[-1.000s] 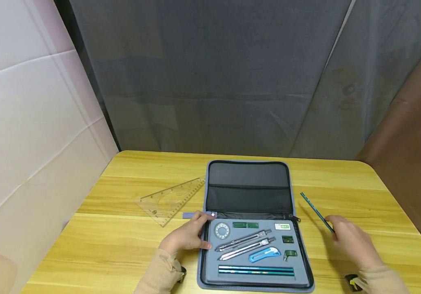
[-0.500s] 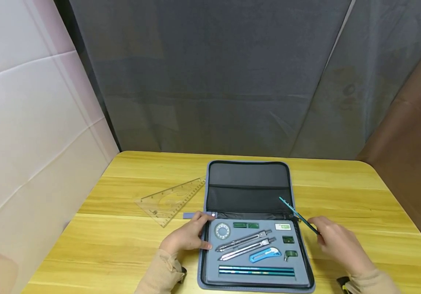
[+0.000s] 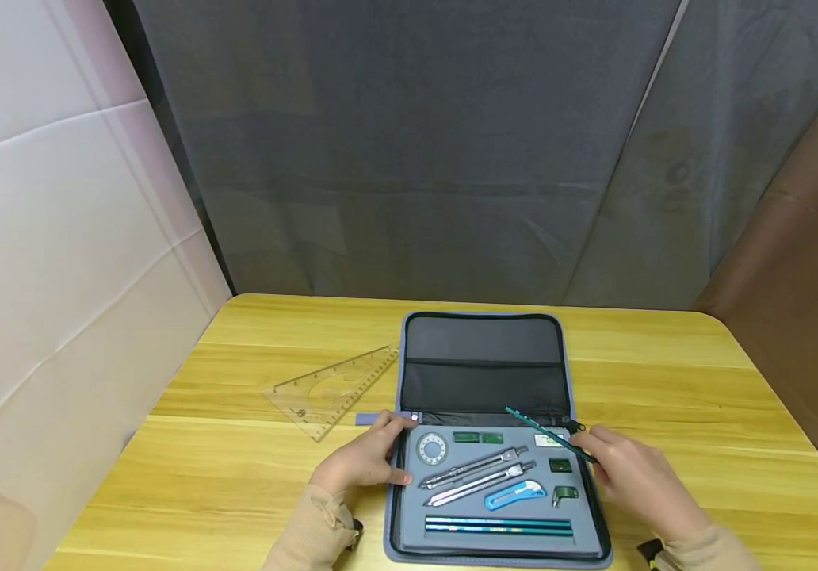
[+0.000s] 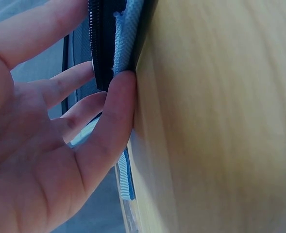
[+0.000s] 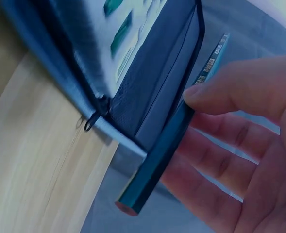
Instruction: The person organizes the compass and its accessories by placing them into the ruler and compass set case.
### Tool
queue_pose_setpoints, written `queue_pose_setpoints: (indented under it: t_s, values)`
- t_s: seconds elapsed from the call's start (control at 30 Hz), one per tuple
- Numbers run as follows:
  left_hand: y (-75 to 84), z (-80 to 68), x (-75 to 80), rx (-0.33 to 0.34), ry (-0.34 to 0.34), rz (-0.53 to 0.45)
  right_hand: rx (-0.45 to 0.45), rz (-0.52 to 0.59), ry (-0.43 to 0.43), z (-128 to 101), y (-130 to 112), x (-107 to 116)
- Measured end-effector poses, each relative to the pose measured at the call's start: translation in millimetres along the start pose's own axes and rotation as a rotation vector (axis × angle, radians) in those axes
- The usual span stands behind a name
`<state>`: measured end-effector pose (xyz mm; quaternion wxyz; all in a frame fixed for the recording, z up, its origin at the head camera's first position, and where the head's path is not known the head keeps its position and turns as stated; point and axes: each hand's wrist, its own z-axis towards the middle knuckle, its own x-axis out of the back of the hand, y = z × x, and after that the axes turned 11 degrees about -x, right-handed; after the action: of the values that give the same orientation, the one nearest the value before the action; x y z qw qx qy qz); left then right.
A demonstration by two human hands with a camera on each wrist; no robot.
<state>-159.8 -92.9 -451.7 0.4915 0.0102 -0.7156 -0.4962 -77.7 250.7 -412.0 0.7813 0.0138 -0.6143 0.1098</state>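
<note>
My right hand [image 3: 640, 476] pinches a dark green-blue pencil [image 3: 540, 430] between thumb and fingers, above the right side of an open zip case [image 3: 483, 385]. In the right wrist view the pencil [image 5: 157, 155] slants, its blunt end toward the camera. My left hand [image 3: 362, 460] rests at the case's left edge, thumb and fingertips touching it. The left wrist view shows its fingers [image 4: 116, 107] loosely extended against the zipped edge. In the case's grey tray lie pencils [image 3: 498, 526] in a slot, two compasses [image 3: 480, 484], a blue utility knife [image 3: 514, 495] and a small sharpener [image 3: 563, 496].
A clear set square [image 3: 338, 388] lies flat left of the case on the wooden table [image 3: 188, 468]. The tray also holds a round white dial [image 3: 432, 449], green pieces [image 3: 477, 437] and a white eraser [image 3: 543, 441]. A grey curtain [image 3: 395, 159] hangs behind the table.
My right hand has carried the pencil leftward from beside the case to over its right side. The left hand has stayed at the case's left edge.
</note>
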Motion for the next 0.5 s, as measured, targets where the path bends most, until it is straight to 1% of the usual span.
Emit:
queue_pose_setpoints:
  t_s: [0.17, 0.5]
  values:
    - [-0.5, 0.1, -0.2, -0.001, 0.000, 0.009, 0.071, -0.010, -0.009, -1, -10, -1]
    - [-1.2, -0.2, -1.1, -0.008, 0.007, 0.007, 0.234, 0.049, -0.028, -3, -29, -3]
